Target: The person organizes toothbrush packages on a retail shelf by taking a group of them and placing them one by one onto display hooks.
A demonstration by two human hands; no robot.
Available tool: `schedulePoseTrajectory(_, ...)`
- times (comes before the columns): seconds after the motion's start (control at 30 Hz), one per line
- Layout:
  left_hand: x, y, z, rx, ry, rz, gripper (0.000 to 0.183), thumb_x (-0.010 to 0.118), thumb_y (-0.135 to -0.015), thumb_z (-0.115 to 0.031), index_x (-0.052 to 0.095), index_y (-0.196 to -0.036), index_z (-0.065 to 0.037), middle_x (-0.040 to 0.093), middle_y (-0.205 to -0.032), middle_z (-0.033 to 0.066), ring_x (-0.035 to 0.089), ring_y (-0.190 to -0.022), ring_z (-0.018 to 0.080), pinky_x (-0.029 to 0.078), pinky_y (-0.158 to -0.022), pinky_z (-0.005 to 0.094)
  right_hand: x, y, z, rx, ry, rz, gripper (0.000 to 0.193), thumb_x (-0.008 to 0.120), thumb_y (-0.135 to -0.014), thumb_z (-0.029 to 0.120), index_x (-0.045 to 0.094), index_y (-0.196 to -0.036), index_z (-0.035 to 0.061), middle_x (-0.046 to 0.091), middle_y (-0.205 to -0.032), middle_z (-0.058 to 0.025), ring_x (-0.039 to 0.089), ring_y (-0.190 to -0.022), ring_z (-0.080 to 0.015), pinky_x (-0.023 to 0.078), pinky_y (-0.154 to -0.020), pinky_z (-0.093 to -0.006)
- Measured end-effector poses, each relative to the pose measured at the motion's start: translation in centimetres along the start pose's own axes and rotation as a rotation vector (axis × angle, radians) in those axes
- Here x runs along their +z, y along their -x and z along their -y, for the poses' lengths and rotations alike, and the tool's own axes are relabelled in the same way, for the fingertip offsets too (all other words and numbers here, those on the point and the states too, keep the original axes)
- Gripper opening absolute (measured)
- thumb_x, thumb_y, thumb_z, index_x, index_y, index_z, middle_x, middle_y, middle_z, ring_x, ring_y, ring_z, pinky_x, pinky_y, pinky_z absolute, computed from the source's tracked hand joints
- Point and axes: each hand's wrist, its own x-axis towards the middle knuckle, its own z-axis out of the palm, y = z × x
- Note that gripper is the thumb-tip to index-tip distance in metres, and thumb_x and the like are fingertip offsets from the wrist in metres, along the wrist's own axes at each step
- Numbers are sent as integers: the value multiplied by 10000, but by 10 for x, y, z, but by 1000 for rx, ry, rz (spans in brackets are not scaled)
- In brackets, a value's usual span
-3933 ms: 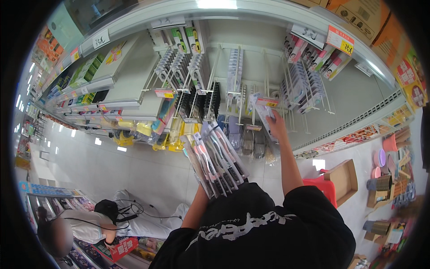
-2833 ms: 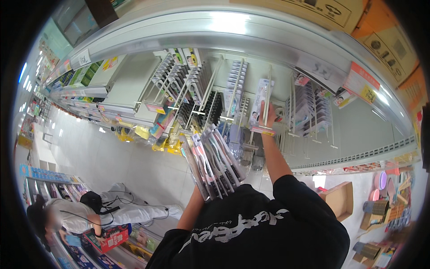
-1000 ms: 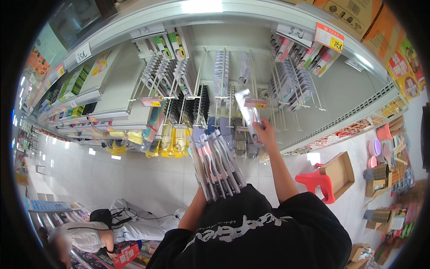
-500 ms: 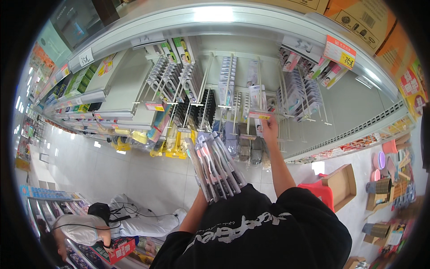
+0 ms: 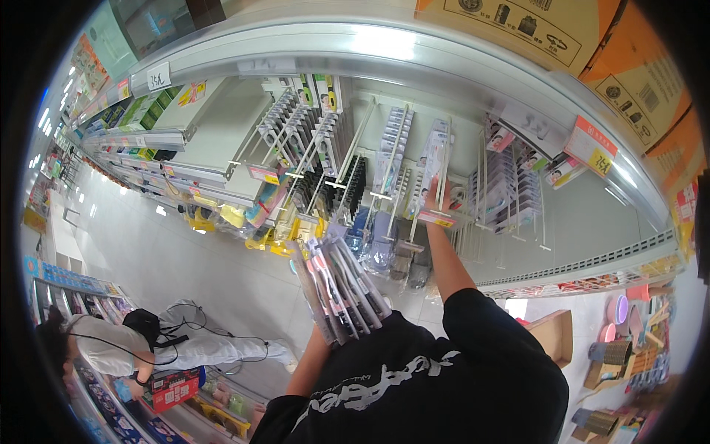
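A fanned bundle of toothbrushes in clear blister packs (image 5: 342,285) rests in my left hand (image 5: 322,337), in front of my chest. The packs hide most of that hand's fingers. My right arm is stretched forward to the rack. There, my right hand (image 5: 434,194) is closed on the lower part of a packaged toothbrush (image 5: 435,152) at a hook, its fingers partly hidden behind the hook's price tag (image 5: 436,218). To the left hangs a row of blue-and-white packs (image 5: 392,148); to the right, more packaged toothbrushes (image 5: 510,185) fill several hooks.
Metal hooks with price tags jut out towards me from the white shelf back. Grey and yellow bagged goods (image 5: 381,244) hang lower down. A cardboard tray (image 5: 551,337) stands at the right. Another person (image 5: 111,344) bends over a shelf at lower left, beside a red box (image 5: 174,388).
My right hand has moved deeper into the rack, with the toothbrush pack further back along the hook. The bundle in my left hand has shifted slightly left and down with the view.
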Motion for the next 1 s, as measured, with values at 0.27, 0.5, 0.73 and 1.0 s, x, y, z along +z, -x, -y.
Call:
schedulePoseTrajectory(0.27, 1, 8, -9, 47, 19, -18, 608, 410, -852, -495, 363, -1286, -71, 453, -1231, 134, 476, -1089, 293, 446, -856, 457, 22, -33, 12, 132, 136, 33, 385, 446, -880, 334, 489, -1132, 46, 596, -830, -194, 600, -737, -313, 455, -622, -398)
schedulePoseTrajectory(0.5, 4, 0, -16, -46, -19, 9, 609, 414, -851, -495, 365, -1285, -71, 455, -1229, 133, 477, -1088, 295, 451, -851, 460, -12, 50, 17, -32, 399, 71, 457, 475, -870, 344, 459, -1162, -7, 550, -1016, -216, 539, -938, -340, 425, -782, -407)
schedulePoseTrajectory(0.73, -21, -16, -13, -157, -20, 93, 610, 418, -849, -494, 366, -1283, -70, 456, -1228, 133, 478, -1087, 297, 455, -845, 463, -62, 209, 138, 682, -271, 692, 427, 467, -900, 308, 467, -1213, 17, 574, -1077, -85, 533, -985, -195, 405, -857, -298)
schedulePoseTrajectory(1.0, -86, -21, -3, -295, -7, 190, 611, 423, -846, -494, 368, -1282, -70, 458, -1227, 132, 479, -1086, 299, 460, -839, 466, -95, 250, 179, 383, 112, 604, 383, 563, -821, 182, 508, -1148, -10, 541, -1109, -167, 556, -969, -275, 455, -797, -320)
